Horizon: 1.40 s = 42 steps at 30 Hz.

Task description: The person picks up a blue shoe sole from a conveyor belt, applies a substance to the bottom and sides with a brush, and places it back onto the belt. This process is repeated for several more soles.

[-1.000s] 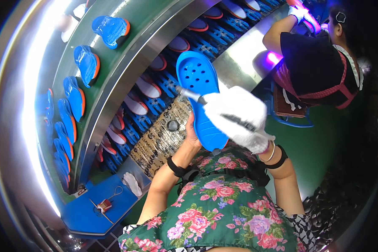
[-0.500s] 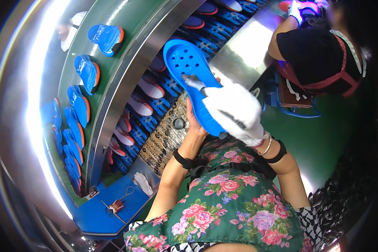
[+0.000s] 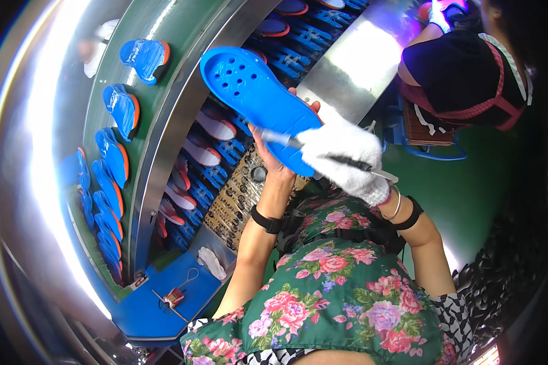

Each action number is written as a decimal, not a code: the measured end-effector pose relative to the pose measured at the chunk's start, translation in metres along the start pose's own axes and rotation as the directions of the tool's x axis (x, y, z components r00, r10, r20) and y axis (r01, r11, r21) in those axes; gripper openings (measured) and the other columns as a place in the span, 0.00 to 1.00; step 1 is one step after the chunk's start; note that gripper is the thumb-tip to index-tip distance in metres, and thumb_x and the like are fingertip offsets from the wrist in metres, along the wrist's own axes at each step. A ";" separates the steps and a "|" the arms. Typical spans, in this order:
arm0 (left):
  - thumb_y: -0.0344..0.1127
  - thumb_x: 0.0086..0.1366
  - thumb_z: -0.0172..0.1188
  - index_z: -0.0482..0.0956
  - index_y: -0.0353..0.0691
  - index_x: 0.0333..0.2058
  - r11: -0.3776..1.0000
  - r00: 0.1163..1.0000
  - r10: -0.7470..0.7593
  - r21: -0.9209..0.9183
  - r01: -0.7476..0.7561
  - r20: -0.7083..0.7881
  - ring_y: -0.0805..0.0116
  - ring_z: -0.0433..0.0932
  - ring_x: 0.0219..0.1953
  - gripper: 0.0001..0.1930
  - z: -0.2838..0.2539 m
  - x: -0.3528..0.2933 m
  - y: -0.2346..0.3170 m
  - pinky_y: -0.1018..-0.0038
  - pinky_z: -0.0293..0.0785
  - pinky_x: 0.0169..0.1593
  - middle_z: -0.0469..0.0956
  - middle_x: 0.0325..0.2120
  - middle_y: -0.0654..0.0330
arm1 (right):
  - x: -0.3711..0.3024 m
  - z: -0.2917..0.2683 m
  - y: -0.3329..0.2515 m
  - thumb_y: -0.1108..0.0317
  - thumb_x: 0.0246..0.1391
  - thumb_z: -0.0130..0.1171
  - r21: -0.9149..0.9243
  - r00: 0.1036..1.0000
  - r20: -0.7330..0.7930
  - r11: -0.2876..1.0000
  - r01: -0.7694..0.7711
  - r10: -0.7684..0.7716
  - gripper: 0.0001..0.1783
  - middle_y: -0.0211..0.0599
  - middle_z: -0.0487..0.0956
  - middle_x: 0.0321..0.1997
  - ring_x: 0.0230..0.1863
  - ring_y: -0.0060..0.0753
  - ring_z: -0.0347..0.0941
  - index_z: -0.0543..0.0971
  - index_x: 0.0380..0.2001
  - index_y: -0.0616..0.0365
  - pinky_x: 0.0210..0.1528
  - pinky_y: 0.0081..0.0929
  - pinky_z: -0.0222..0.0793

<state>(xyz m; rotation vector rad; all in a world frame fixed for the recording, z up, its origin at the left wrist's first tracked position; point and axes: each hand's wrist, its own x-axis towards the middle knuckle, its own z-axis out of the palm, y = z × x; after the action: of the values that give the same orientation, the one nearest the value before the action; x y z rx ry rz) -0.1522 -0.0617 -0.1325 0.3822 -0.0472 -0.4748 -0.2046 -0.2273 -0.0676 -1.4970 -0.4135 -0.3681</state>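
My left hand [image 3: 273, 159], bare, grips a blue shoe sole [image 3: 256, 100] from beneath, its fingertips showing past the far edge and its thumb along the near edge. The sole is tilted, with several round holes at its wide toe end, up and to the left. My right hand [image 3: 341, 158], in a white fluffy glove, is closed around a thin brush [image 3: 280, 139]. Blurred by motion, the brush tip lies over the sole's narrower part, close to my left thumb. The glove hides the sole's heel corner and most of the brush handle.
At left, a green conveyor belt [image 3: 155, 100] carries several blue soles with orange edges, bordered by a metal rail [image 3: 192, 76]. Below it are racked shoe parts [image 3: 189, 152]. A white glove [image 3: 210, 263] lies by a blue table [image 3: 149, 319]. A co-worker [image 3: 460, 76] sits upper right.
The sole has shifted up and left, turning slightly flatter. The brush has moved from near the holes down toward the sole's middle and near edge.
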 end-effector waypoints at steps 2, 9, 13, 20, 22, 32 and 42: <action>0.74 0.59 0.61 0.57 0.41 0.71 0.992 0.998 0.019 -0.126 -0.026 -0.056 0.38 0.72 0.62 0.53 0.006 0.001 -0.002 0.41 0.73 0.62 0.70 0.61 0.40 | 0.003 -0.007 -0.002 0.75 0.49 0.70 -0.279 0.985 0.049 0.945 0.170 -0.163 0.11 0.42 0.87 0.43 0.42 0.41 0.83 0.87 0.39 0.59 0.47 0.37 0.78; 0.77 0.60 0.57 0.55 0.44 0.72 0.965 0.995 -0.017 -0.259 0.043 0.103 0.36 0.71 0.62 0.53 0.011 0.005 0.003 0.36 0.73 0.58 0.73 0.59 0.40 | -0.007 -0.007 0.005 0.78 0.49 0.71 -0.091 0.988 0.126 0.991 0.099 -0.088 0.09 0.41 0.87 0.40 0.42 0.40 0.84 0.87 0.36 0.59 0.45 0.34 0.79; 0.76 0.57 0.62 0.55 0.46 0.72 0.976 0.981 -0.110 -0.168 0.138 0.162 0.32 0.73 0.59 0.55 -0.008 0.008 0.011 0.37 0.77 0.55 0.70 0.62 0.42 | -0.014 -0.001 0.005 0.73 0.50 0.72 -0.293 0.957 0.191 0.917 0.270 -0.220 0.14 0.37 0.87 0.45 0.43 0.40 0.83 0.87 0.43 0.55 0.46 0.36 0.79; 0.79 0.54 0.61 0.51 0.39 0.73 0.976 0.972 -0.175 -0.101 0.192 0.154 0.41 0.72 0.61 0.61 -0.016 0.005 0.022 0.44 0.76 0.59 0.72 0.57 0.41 | -0.017 -0.011 0.011 0.77 0.49 0.73 -0.182 0.990 0.134 0.981 0.072 -0.048 0.10 0.40 0.87 0.40 0.37 0.37 0.83 0.87 0.37 0.59 0.39 0.32 0.78; 0.76 0.54 0.63 0.50 0.35 0.73 0.971 0.970 -0.222 -0.064 0.229 0.101 0.39 0.73 0.61 0.62 -0.021 0.004 0.023 0.43 0.78 0.58 0.73 0.55 0.40 | -0.023 -0.007 0.010 0.76 0.48 0.73 -0.212 0.963 0.229 0.958 0.193 -0.144 0.11 0.39 0.87 0.41 0.37 0.38 0.83 0.87 0.37 0.58 0.39 0.34 0.78; 0.72 0.56 0.63 0.49 0.37 0.74 0.936 0.937 -0.336 -0.072 0.344 0.099 0.34 0.74 0.59 0.59 -0.028 -0.003 0.038 0.44 0.77 0.59 0.56 0.71 0.45 | -0.038 -0.003 0.010 0.74 0.49 0.72 -0.209 0.932 0.327 0.949 0.235 -0.158 0.15 0.35 0.86 0.43 0.39 0.37 0.82 0.87 0.42 0.55 0.39 0.33 0.79; 0.63 0.60 0.63 0.55 0.33 0.72 0.843 0.838 -0.537 0.064 0.533 0.094 0.27 0.69 0.63 0.52 -0.021 0.005 0.058 0.44 0.76 0.61 0.64 0.66 0.37 | -0.029 -0.009 0.006 0.75 0.49 0.69 -0.218 0.920 0.345 0.938 0.269 -0.184 0.16 0.39 0.86 0.46 0.39 0.40 0.82 0.86 0.43 0.56 0.41 0.33 0.79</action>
<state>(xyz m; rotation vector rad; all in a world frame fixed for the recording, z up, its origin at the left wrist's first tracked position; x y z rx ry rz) -0.1198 -0.0094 -0.1311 0.4031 -0.0536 -1.0555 -0.2268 -0.2362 -0.0872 -1.7812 -0.8313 -0.3742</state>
